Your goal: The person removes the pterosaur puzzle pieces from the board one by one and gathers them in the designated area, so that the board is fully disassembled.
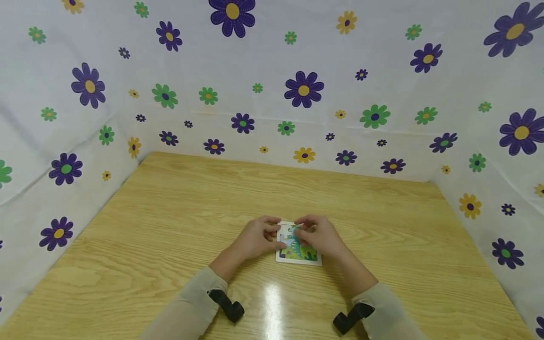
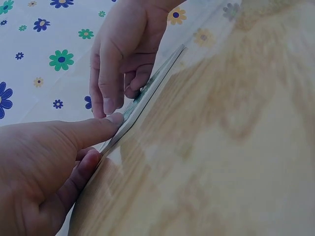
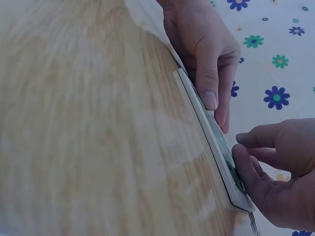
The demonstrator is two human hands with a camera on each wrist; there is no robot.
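The picture board point(image 1: 295, 253) lies on the table point(image 1: 204, 198) at lower centre of the head frame, between the left hand point(image 1: 257, 239), fingers gripping its left edge, and the right hand point(image 1: 324, 237), fingers bent over its upper right, grip indeterminate.

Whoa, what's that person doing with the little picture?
They're working with both hands on a small, white-edged picture board lying on the wooden table. The left hand holds its left side, thumb on top. The right hand has its fingers over the upper right part. I can't tell if they pinch a piece.
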